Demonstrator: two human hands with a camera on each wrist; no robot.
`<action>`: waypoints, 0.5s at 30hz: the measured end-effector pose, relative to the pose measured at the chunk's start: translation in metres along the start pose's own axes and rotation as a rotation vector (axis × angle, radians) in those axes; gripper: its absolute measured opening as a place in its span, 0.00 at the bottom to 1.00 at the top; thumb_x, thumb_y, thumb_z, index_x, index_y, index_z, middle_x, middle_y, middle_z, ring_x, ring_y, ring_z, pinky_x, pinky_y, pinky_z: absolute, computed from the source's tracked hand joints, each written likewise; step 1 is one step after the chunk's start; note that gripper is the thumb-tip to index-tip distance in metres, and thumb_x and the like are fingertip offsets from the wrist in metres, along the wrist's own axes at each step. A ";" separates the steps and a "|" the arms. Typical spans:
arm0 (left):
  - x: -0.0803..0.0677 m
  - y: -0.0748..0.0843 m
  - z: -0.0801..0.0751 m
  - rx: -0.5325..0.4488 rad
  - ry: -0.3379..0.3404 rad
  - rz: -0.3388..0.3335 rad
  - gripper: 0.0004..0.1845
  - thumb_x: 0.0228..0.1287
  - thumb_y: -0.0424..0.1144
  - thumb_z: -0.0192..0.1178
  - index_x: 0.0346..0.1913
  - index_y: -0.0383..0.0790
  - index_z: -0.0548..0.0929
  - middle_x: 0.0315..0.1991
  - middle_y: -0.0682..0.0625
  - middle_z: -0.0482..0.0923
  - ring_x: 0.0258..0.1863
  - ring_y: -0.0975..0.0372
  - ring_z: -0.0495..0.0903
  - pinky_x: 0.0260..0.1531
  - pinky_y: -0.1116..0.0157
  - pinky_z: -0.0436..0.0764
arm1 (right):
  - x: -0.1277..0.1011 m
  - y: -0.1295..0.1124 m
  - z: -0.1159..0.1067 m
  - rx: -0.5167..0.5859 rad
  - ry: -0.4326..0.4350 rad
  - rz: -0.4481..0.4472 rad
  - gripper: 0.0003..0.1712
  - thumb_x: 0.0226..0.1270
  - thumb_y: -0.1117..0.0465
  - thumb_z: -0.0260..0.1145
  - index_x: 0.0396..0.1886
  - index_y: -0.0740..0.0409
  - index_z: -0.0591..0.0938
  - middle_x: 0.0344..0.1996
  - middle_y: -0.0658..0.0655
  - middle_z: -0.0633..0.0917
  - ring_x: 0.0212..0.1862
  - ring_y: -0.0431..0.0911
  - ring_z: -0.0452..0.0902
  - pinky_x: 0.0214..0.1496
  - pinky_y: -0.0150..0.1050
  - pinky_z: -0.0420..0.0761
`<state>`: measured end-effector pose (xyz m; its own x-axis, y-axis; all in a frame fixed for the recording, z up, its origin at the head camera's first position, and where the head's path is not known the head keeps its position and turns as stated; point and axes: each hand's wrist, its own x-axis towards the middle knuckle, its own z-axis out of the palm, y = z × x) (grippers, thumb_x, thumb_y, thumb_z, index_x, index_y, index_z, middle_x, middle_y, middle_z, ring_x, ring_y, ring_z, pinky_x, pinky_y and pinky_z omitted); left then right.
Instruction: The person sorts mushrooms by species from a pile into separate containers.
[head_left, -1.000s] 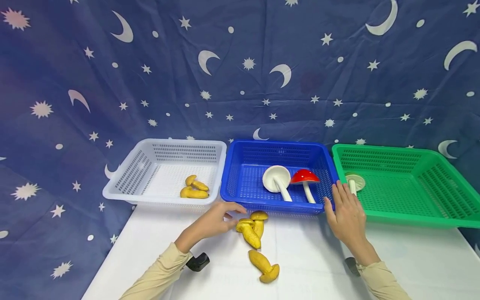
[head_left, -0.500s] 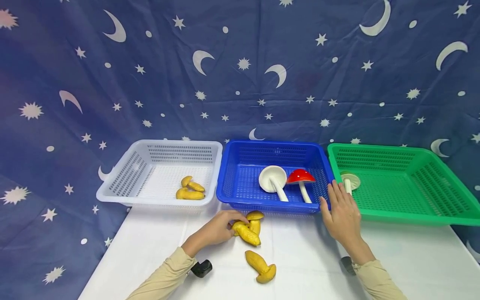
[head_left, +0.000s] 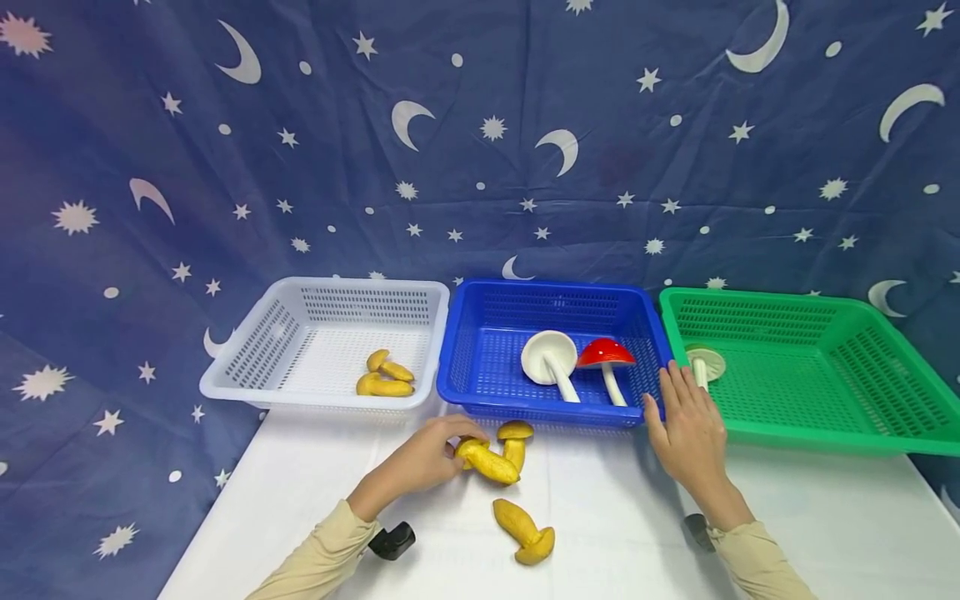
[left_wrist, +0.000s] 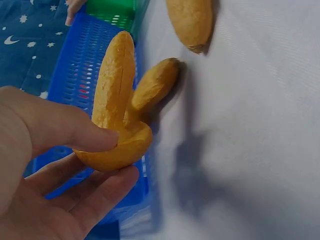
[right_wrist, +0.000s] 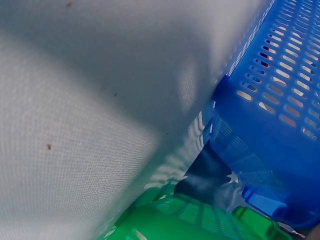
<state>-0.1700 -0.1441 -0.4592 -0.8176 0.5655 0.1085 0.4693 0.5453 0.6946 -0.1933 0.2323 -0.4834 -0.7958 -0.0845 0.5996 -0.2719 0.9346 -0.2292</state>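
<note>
My left hand (head_left: 429,457) pinches a yellow toy mushroom (head_left: 489,462) by its cap, just in front of the blue basket. In the left wrist view the thumb lies across the cap of this mushroom (left_wrist: 114,100), with fingers beneath. Behind it stands a second yellow mushroom (head_left: 515,444), and a third yellow mushroom (head_left: 523,532) lies nearer on the white cloth. My right hand (head_left: 692,429) rests with straight fingers at the near corner where the blue basket (head_left: 540,410) meets the green basket (head_left: 817,437). The right wrist view shows cloth and basket walls; almost none of that hand.
A white basket (head_left: 322,401) at left contains two yellow mushrooms (head_left: 385,385). In the blue basket lie a white mushroom (head_left: 550,358) and a red-capped mushroom (head_left: 606,354). One pale mushroom (head_left: 707,363) sits in the green basket. A dark blue patterned curtain (head_left: 480,150) hangs behind.
My left hand has closed on a yellow mushroom and drawn it slightly left, apart from the cap of the one behind. The right hand stays at the basket corner.
</note>
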 end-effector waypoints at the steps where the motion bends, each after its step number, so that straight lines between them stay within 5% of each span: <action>1: -0.001 0.001 -0.002 -0.001 0.006 -0.002 0.25 0.45 0.20 0.60 0.49 0.41 0.83 0.48 0.53 0.80 0.51 0.60 0.74 0.40 0.69 0.80 | 0.000 0.000 0.000 0.002 -0.002 0.000 0.33 0.71 0.49 0.49 0.62 0.71 0.70 0.64 0.68 0.68 0.66 0.63 0.60 0.64 0.62 0.61; 15: -0.011 0.014 -0.031 -0.015 0.079 -0.025 0.23 0.48 0.22 0.61 0.49 0.41 0.83 0.49 0.53 0.79 0.49 0.61 0.75 0.37 0.65 0.81 | 0.000 -0.001 0.000 0.007 -0.005 0.006 0.32 0.70 0.49 0.49 0.63 0.71 0.70 0.64 0.69 0.68 0.66 0.64 0.60 0.64 0.62 0.60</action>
<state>-0.1652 -0.1621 -0.4288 -0.8532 0.5009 0.1459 0.4436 0.5494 0.7080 -0.1930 0.2317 -0.4830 -0.8005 -0.0804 0.5940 -0.2708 0.9326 -0.2387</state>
